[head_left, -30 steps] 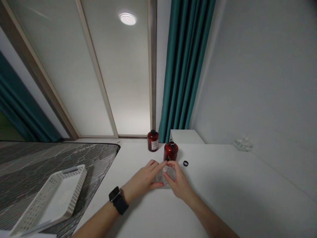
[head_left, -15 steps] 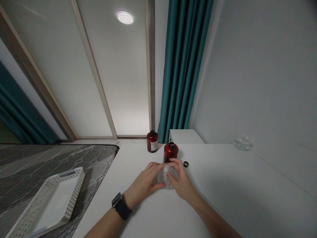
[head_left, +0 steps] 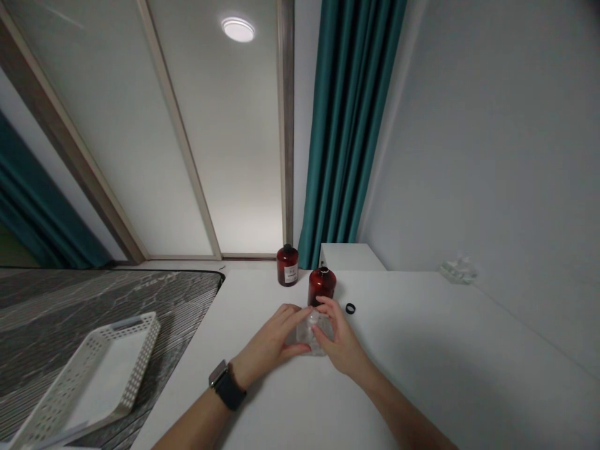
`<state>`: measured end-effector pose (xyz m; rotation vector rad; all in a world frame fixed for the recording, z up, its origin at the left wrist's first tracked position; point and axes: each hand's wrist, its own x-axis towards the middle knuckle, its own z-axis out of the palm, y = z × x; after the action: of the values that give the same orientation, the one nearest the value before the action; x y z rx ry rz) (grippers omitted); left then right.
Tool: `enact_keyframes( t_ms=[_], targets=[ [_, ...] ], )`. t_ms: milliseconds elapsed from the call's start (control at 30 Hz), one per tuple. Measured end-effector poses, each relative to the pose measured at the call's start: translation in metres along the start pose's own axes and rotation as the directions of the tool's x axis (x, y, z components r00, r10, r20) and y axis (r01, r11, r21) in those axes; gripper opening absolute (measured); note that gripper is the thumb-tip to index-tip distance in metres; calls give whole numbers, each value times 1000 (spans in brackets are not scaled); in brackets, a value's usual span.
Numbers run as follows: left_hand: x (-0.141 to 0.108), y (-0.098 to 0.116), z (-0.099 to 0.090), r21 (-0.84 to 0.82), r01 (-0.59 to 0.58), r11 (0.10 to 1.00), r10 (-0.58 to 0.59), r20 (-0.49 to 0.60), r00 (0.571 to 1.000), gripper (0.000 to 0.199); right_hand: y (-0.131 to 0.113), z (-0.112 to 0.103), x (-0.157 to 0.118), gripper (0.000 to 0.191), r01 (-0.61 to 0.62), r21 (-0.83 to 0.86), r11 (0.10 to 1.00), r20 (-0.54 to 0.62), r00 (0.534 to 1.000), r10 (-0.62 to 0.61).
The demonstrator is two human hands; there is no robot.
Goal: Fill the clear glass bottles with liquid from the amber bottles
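A small clear container (head_left: 305, 337) with a pale rounded top sits on the white table between my hands; its exact kind is hard to make out. From the left, my left hand (head_left: 280, 334) wraps its thumb and fingers around the container's side. My right hand (head_left: 338, 340) closes its thumb and fingertips at the container's top and right side. Just behind the fingers stands a dark red bottle (head_left: 321, 282) without a cap, partly covered by my right hand. Close to its right lies a black ring-shaped cap (head_left: 350, 309).
A second dark red bottle (head_left: 287, 265), capped and labelled, stands farther back. Against the wall at right is a clear glass-like object (head_left: 458, 270). A white box (head_left: 352, 256) borders the table's far edge. To the left, a white perforated basket (head_left: 149, 350) rests on a grey patterned surface.
My hands keep almost the same hold on the clear container. The whole view has shifted very slightly.
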<state>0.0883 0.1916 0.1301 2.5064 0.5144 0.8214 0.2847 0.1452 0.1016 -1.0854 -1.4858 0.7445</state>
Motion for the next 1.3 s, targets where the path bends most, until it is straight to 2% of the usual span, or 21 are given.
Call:
enact_keyframes(
  t_ms=[167, 433, 633, 900, 1067, 1200, 1300],
  targets=[
    [2, 4, -4, -14, 15, 1000, -14, 33, 999, 66, 0, 1, 0, 51, 13, -44, 999, -10, 1000, -13],
    [-3, 2, 5, -6, 70, 998, -70, -37, 997, 72, -6, -8, 3, 60, 21, -13, 1000, 87, 996, -20],
    [-4, 1, 5, -15, 47, 999, -47, -44, 998, 75, -8, -10, 4, 52, 18, -32, 999, 86, 996, -16],
    [-3, 1, 5, -2, 28, 1000, -28, -35, 999, 67, -6, -8, 3, 42, 13, -34, 999, 72, 997, -10],
    [-3, 1, 5, -9, 23, 1000, -24, -54, 998, 67, -10, -8, 5, 27, 18, -64, 998, 76, 997, -14],
    [-3, 1, 5, 17, 4, 1000, -3, -47, 999, 66, -12, -8, 5, 27, 47, -104, 993, 96, 995, -37],
    [-3, 1, 6, 33, 7, 999, -6, -52, 999, 66, -12, -6, 4, 36, 39, -107, 994, 70, 997, -31]
  ],
)
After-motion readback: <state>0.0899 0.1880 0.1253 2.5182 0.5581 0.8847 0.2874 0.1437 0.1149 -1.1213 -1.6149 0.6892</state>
